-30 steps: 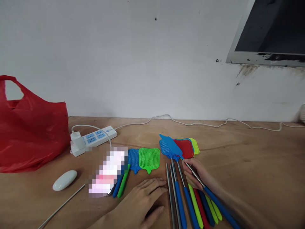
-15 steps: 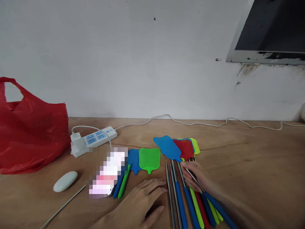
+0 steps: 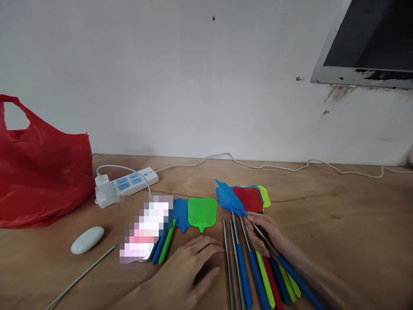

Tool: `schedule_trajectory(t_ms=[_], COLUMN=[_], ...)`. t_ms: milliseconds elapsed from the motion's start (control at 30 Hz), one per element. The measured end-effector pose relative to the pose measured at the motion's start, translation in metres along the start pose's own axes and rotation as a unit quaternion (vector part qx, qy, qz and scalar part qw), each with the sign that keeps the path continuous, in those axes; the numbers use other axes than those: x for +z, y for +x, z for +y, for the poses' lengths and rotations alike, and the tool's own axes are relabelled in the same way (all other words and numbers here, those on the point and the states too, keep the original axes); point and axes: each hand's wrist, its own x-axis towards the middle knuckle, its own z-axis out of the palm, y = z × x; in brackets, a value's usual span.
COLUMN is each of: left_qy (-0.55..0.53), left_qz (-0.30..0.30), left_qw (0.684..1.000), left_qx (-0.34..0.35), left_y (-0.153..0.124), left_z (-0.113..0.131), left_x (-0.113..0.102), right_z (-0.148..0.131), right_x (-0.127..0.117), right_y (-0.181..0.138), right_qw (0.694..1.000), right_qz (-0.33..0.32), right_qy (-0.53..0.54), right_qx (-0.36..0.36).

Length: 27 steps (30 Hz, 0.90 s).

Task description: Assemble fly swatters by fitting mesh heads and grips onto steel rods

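Note:
My right hand (image 3: pixel 263 232) is closed on a blue fly swatter (image 3: pixel 230 196), gripping it near where the head meets the metal rod. Its blue head is tilted up over other swatter heads, and its blue handle (image 3: pixel 298 277) slants down to the right. Beneath lie more swatters, among them one with a red head (image 3: pixel 250 198). Bare metal rods (image 3: pixel 227 258) and several coloured handles line up between my hands. My left hand (image 3: pixel 190 271) rests on the table with fingers apart, holding nothing. Just beyond it lie a green swatter head (image 3: pixel 202 213) and a blue one (image 3: pixel 181 213).
A red plastic bag (image 3: pixel 45 172) stands at the far left. Near it are a white power strip (image 3: pixel 129 183) with a plug, a white oval mouse-like object (image 3: pixel 87 240) and a blurred-out phone (image 3: pixel 146 237). Loose blue and green handles (image 3: pixel 167 243) lie beside the phone. A white cable runs along the wall.
The blue swatter in my right hand has turned about its rod, so its head now shows nearly edge-on. My left hand stays in about the same place; the view has shifted slightly.

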Motion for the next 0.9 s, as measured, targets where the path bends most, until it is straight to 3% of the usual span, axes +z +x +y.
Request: schedule_trajectory(t_ms=[67, 167, 333, 467, 567, 767, 900], left_qy=[-0.016, -0.064, -0.227, -0.396, -0.479, -0.432, -0.439], left_qz=[0.04, 0.12, 0.229, 0.249, 0.222, 0.206, 0.242], left_qw=[0.999, 0.988, 0.934, 0.866, 0.831, 0.858, 0.843], left_qx=[-0.014, -0.072, -0.155, -0.177, -0.174, -0.184, -0.196], left_y=[0.0, 0.0, 0.004, 0.009, 0.01, 0.009, 0.008], left_z=[0.0, -0.002, -0.012, -0.027, -0.032, -0.021, -0.022], left_x=[0.0, 0.0, -0.004, -0.005, -0.004, -0.002, -0.005], right_z=[-0.002, -0.007, -0.015, -0.023, -0.022, -0.005, -0.006], right_x=[0.001, 0.003, 0.009, 0.015, 0.019, 0.02, 0.017], right_y=[0.0, -0.004, -0.016, -0.023, -0.024, -0.023, -0.023], right_qw=[0.999, 0.998, 0.989, 0.976, 0.97, 0.97, 0.975], right_qz=[-0.031, -0.051, -0.064, -0.073, -0.083, -0.059, -0.061], right_qy=[0.014, -0.022, -0.131, -0.205, -0.227, -0.237, -0.212], right_qx=[0.025, 0.005, -0.005, 0.015, 0.02, 0.01, 0.034])
